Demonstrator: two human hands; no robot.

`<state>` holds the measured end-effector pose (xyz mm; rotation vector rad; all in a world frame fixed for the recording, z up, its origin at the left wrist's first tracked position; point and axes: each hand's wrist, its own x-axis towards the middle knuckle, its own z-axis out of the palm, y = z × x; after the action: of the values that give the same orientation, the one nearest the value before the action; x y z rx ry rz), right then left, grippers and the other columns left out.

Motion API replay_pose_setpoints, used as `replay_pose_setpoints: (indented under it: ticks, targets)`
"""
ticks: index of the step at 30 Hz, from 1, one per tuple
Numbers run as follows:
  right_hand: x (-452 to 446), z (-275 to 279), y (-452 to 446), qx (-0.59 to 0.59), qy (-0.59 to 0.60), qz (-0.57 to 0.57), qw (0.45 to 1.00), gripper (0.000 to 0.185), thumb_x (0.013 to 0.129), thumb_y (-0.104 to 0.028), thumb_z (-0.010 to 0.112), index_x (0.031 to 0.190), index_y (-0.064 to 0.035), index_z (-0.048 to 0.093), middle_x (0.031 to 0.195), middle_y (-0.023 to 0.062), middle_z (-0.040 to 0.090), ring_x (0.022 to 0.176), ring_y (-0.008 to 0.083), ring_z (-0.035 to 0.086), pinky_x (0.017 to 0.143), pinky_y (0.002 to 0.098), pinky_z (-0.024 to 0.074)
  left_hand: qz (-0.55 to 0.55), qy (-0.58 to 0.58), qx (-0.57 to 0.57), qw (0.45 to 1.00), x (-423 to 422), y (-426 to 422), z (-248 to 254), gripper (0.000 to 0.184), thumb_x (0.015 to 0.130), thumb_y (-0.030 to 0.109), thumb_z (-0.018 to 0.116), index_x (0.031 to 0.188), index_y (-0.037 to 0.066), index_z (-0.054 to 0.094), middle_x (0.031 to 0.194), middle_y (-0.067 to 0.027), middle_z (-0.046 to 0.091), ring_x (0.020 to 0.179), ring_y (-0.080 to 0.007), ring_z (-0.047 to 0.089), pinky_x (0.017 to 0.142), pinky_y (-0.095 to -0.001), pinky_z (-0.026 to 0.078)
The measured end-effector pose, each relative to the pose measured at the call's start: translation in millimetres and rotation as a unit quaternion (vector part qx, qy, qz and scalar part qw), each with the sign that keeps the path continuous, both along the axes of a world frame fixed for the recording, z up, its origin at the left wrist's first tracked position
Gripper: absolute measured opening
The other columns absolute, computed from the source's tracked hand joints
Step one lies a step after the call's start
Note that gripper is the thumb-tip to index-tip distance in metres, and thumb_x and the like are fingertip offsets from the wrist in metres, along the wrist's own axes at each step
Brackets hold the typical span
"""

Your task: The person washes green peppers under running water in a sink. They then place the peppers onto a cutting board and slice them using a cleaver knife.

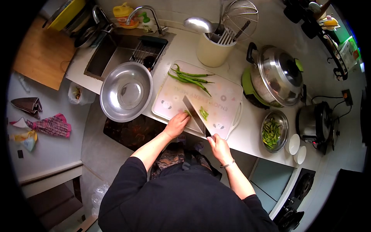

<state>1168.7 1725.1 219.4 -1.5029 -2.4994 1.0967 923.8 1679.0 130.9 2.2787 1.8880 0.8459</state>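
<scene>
My right hand (219, 147) is wrapped round the handle of a kitchen knife (193, 112), whose broad blade slants across the cutting board (232, 92). Left of the blade, my left hand (178, 124) is closed, its fingertips pressed on a green chili pepper (187, 112) that mostly hides under them. A small pile of cut pepper pieces (203, 112) lies just right of the blade. Several whole green peppers (189, 79) rest across the board's far side. Cut green peppers also fill a metal bowl (286, 130) to the right.
A big steel basin (109, 92) stands left of the board, overlapping the sink (104, 58) edge. Behind the board is a utensil holder (212, 54). A lidded steel pot (270, 73), a rice cooker (315, 120) and two white bowls (293, 144) stand on the right.
</scene>
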Motion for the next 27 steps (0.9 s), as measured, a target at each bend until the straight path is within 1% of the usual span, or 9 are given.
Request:
replay_pose_setpoints:
  ticks: [2, 4, 7, 11, 14, 21, 24, 26, 27]
  targets:
    - [-3.3, -17.4, 4.5, -0.127, 0.107, -0.099, 0.981, 0.039, 0.091, -0.037, 0.052, 0.085, 0.002, 0.052, 0.072, 0.0222, 0.06, 0.073, 0.0415, 0.059, 0.062, 0.0451, 0.0449, -0.005, 0.006, -0.002, 1.0, -2.2, -2.2, 1.3, 0.033, 0.073, 0.006, 0.058, 0.106, 0.002, 0.057, 0.112, -0.0129, 0.054, 0.105, -0.0318, 0.054, 0.089, -0.0373, 0.047]
    - [-7.0, 3.5, 8.6, -0.172, 0.098, -0.125, 0.972, 0.037, 0.092, -0.035, 0.053, 0.086, 0.0018, 0.052, 0.072, 0.0227, 0.06, 0.073, 0.0419, 0.058, 0.063, 0.0438, 0.0444, -0.014, -0.009, -0.028, 0.999, -3.0, -0.8, 0.2, 0.034, 0.074, 0.007, 0.059, 0.108, 0.003, 0.056, 0.113, -0.0125, 0.053, 0.103, -0.0321, 0.055, 0.089, -0.0369, 0.047]
    - [3.2, 13.7, 11.8, -0.046, 0.058, -0.043, 0.996, 0.037, 0.09, -0.037, 0.054, 0.086, -0.0007, 0.053, 0.072, 0.0201, 0.061, 0.073, 0.0403, 0.06, 0.062, 0.0452, 0.0452, -0.02, -0.013, -0.026, 0.999, -5.4, -1.4, -3.4, 0.032, 0.075, 0.008, 0.061, 0.107, 0.003, 0.057, 0.111, -0.0127, 0.054, 0.102, -0.033, 0.055, 0.088, -0.0368, 0.047]
    - [5.7, 38.4, 11.2, -0.019, -0.018, 0.035, 0.999, 0.04, 0.088, -0.042, 0.056, 0.085, -0.0019, 0.053, 0.071, 0.0187, 0.062, 0.073, 0.0394, 0.061, 0.063, 0.0465, 0.0472, -0.028, -0.004, 0.001, 1.0, -10.1, 1.2, -8.0, 0.03, 0.075, 0.008, 0.062, 0.104, 0.003, 0.059, 0.11, -0.0133, 0.055, 0.103, -0.0334, 0.054, 0.088, -0.0372, 0.047]
    - [5.5, 40.1, 11.3, 0.008, -0.056, 0.068, 0.996, 0.041, 0.088, -0.042, 0.054, 0.085, -0.0012, 0.053, 0.07, 0.0191, 0.062, 0.073, 0.039, 0.061, 0.063, 0.0466, 0.0473, -0.053, -0.005, 0.051, 0.997, -12.0, 3.4, -8.8, 0.028, 0.074, 0.008, 0.06, 0.102, 0.001, 0.06, 0.11, -0.0112, 0.055, 0.103, -0.0284, 0.053, 0.088, -0.0342, 0.047]
    - [-6.0, 26.8, 15.0, -0.008, -0.06, 0.061, 0.996, 0.042, 0.089, -0.042, 0.053, 0.088, -0.0005, 0.054, 0.072, 0.0202, 0.062, 0.074, 0.039, 0.061, 0.064, 0.0472, 0.0472, -0.07, -0.013, -0.009, 0.997, -12.1, 5.3, 0.9, 0.029, 0.074, 0.01, 0.061, 0.103, 0.002, 0.059, 0.11, -0.0113, 0.055, 0.104, -0.0286, 0.053, 0.088, -0.0348, 0.047]
    - [-16.6, -1.7, 6.3, 0.018, -0.001, 0.012, 1.0, 0.042, 0.089, -0.042, 0.054, 0.088, 0.0, 0.054, 0.074, 0.0213, 0.062, 0.076, 0.0402, 0.061, 0.064, 0.0478, 0.0469, -0.07, -0.005, -0.025, 0.997, -11.3, 5.9, -2.1, 0.029, 0.075, 0.01, 0.061, 0.103, 0.002, 0.059, 0.111, -0.0122, 0.055, 0.104, -0.0297, 0.053, 0.088, -0.0354, 0.047]
    - [-16.2, -17.5, 3.9, -0.01, 0.108, -0.049, 0.993, 0.038, 0.09, -0.037, 0.054, 0.088, 0.0013, 0.054, 0.07, 0.0195, 0.061, 0.068, 0.0344, 0.062, 0.062, 0.0432, 0.0478, -0.075, 0.001, -0.035, 0.997, -10.4, 6.7, -0.5, 0.028, 0.076, 0.009, 0.06, 0.104, 0.003, 0.058, 0.111, -0.0128, 0.055, 0.104, -0.0306, 0.053, 0.088, -0.0358, 0.047]
    - [-11.8, -11.9, 3.4, -0.176, 0.171, -0.123, 0.962, 0.034, 0.094, -0.033, 0.051, 0.087, 0.0003, 0.052, 0.06, 0.0115, 0.056, 0.051, 0.022, 0.056, 0.05, 0.0349, 0.0459, -0.078, -0.029, -0.024, 0.996, -9.5, 8.0, 3.1, 0.03, 0.077, 0.009, 0.06, 0.106, 0.004, 0.057, 0.112, -0.0132, 0.054, 0.103, -0.0319, 0.053, 0.087, -0.0367, 0.047]
